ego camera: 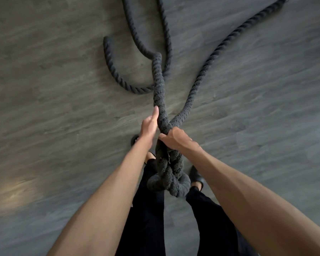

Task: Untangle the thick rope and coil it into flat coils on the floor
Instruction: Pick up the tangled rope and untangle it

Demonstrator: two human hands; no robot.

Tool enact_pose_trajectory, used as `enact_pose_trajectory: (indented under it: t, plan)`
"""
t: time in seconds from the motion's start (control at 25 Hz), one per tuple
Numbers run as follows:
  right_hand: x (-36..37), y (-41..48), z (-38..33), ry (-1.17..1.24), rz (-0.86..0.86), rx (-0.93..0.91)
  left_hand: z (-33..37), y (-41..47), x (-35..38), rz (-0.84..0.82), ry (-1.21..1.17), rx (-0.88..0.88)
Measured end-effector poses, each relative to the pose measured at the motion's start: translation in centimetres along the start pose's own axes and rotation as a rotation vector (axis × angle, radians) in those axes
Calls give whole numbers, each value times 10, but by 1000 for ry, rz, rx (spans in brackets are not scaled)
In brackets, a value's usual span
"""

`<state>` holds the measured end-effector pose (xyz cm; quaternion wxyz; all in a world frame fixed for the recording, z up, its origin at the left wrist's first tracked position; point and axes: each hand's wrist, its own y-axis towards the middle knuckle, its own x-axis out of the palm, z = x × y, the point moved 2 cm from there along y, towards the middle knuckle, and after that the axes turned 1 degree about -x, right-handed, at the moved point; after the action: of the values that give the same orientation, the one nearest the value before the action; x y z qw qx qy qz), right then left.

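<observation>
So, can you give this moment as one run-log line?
stage: untangling | left hand: against rope, grip unclear | right hand: grips rope above knot | floor: rope loose, no coils

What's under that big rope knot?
Below the knot are black trousers, a shoe and grey floor. The knot covers the floor between the feet, so anything there is hidden.

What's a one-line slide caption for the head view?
Right hand grips thick rope above hanging knot; left hand rests on one strand.
</observation>
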<state>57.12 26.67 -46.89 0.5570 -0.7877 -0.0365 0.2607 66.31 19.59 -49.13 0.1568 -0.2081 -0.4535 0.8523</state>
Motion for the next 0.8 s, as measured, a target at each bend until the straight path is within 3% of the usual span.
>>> enact_pose_trajectory:
  t: [0.12,0.28,0.4,0.52,0.6,0.72,0.8]
  plan:
    - [-9,-11,42,22,6,-35,4,-8,37,-126,-149,-95]
    - [-17,-34,115,95,5,-72,-27,-58,86,-70,-17,-72]
    - [-30,-49,141,128,27,-93,-61,-101,125,-29,-73,34]
    - [-53,-66,142,180,29,-113,-90,-117,139,5,92,229]
    - [-67,-76,141,165,17,-133,-106,-105,135,-147,336,281]
    - [-68,-79,145,141,67,-113,-145,-96,117,-257,570,50]
    - [-70,-83,136,157,105,-104,-209,-112,104,-161,515,-70]
